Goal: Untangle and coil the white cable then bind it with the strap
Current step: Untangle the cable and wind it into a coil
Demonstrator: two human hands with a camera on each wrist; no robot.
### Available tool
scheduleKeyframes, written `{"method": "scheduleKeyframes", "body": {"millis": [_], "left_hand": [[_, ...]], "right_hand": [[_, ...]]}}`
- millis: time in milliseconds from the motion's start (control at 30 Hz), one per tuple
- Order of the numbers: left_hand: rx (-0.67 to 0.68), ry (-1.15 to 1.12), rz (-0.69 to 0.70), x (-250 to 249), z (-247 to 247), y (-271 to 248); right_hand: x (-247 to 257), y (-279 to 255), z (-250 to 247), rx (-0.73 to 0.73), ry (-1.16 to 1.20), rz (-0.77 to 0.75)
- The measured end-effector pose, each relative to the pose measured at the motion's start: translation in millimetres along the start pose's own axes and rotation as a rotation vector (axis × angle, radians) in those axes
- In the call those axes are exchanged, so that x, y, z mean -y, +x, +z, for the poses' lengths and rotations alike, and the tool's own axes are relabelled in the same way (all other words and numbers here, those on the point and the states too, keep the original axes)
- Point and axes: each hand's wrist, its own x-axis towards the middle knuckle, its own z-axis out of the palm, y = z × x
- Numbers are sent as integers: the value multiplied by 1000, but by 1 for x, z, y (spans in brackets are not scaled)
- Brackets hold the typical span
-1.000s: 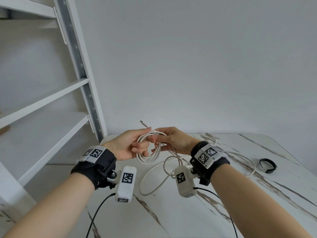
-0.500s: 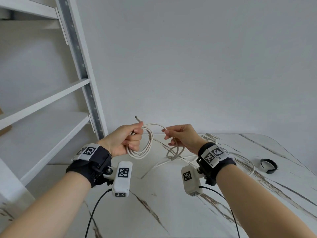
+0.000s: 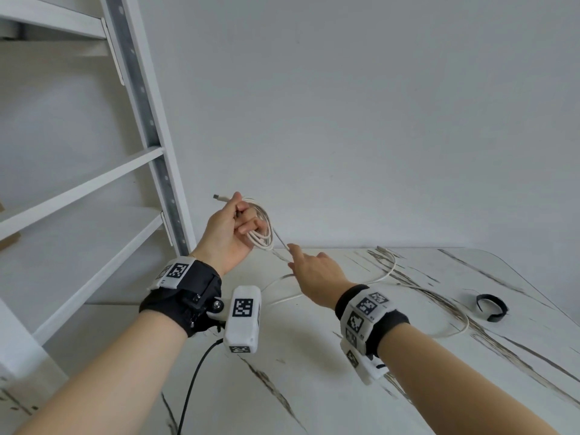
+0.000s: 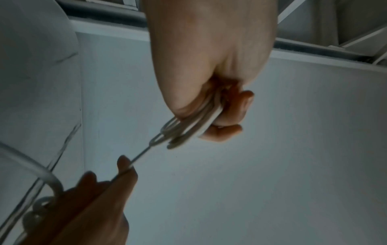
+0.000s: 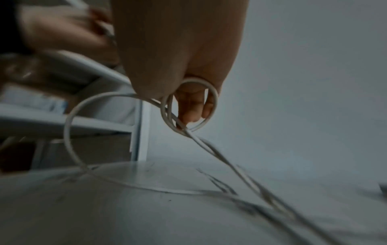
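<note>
The white cable (image 3: pixel 262 229) was held as a small coil above the worktop (image 3: pixel 314 387), gripped by the curled fingers of the left hand (image 3: pixel 224 235), with its plug end protruding past the thumb. A taut strand was pinched lower down by the right hand (image 3: pixel 315 273), just beside the coil. The remaining cable was seen trailing in loose curves across the marbled surface. The black strap (image 3: pixel 491 307) was lying curled near the right edge, well apart from both hands. White shelving (image 3: pixel 78 189) was visible at left.
</note>
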Motion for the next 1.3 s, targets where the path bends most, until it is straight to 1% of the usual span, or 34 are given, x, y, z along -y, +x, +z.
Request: {"method": "scheduleKeyframes", "body": {"millis": [67, 133, 200, 267, 300, 333, 400, 433, 500, 567, 633, 700, 767, 800, 833, 900, 933, 1067, 1133, 1167, 1200, 1267, 1300], "left_hand": [[-61, -59, 35, 4, 2, 4], [-117, -92, 81, 7, 3, 8], [-136, -106, 130, 6, 3, 10], [-110, -103, 168, 3, 2, 11], [-95, -94, 188, 1, 1, 11], [-83, -71, 211, -2, 0, 12], [-82, 36, 266, -5, -1, 14], [-84, 116, 294, -5, -2, 15], [-73, 288, 329, -1, -3, 15], [-55, 412, 338, 7, -5, 16], [-53, 458, 332, 14, -6, 17], [-50, 457, 313, 16, -6, 17], [-36, 420, 268, 15, -5, 16], [-30, 384, 239, 14, -5, 14], [-31, 343, 213, 13, -5, 13], [-57, 277, 171, 9, -5, 11], [-78, 257, 153, 8, -5, 10], [-156, 246, 88, 6, -7, 8], [-151, 216, 52, 5, -7, 4], [-138, 194, 42, 5, -6, 3], [-122, 158, 43, 4, -5, 1], [-74, 61, 73, 1, -4, 1], [-54, 30, 93, 0, -5, 3]], "right_hand": [[6, -1, 1, -61, -214, -79], [9, -1, 0, -106, -321, -71], [7, -2, -3, -105, -317, -7], [4, -3, -5, -121, -255, 55], [3, -4, -6, -123, -231, 66], [2, -5, -7, -129, -211, 44], [0, -7, -7, -148, -161, -65], [0, -7, -7, -166, -144, -149], [-1, -5, -6, -264, -214, -285], [0, -3, -8, -350, -301, -356], [2, -2, -8, -410, -338, -445], [4, -2, -6, -424, -347, -516], [8, -4, -7, -403, -334, -492], [11, -6, -10, -357, -264, -440], [12, -7, -13, -298, -135, -359], [14, -10, -19, -155, 165, -115], [15, -10, -21, -142, 290, -29], [17, -2, -24, -262, 636, 226], [13, 4, -23, -289, 721, 308], [13, 5, -23, -280, 671, 313], [12, 6, -21, -257, 535, 275], [12, 4, -19, -186, 164, 161], [13, 2, -18, -151, 23, 92]]}}
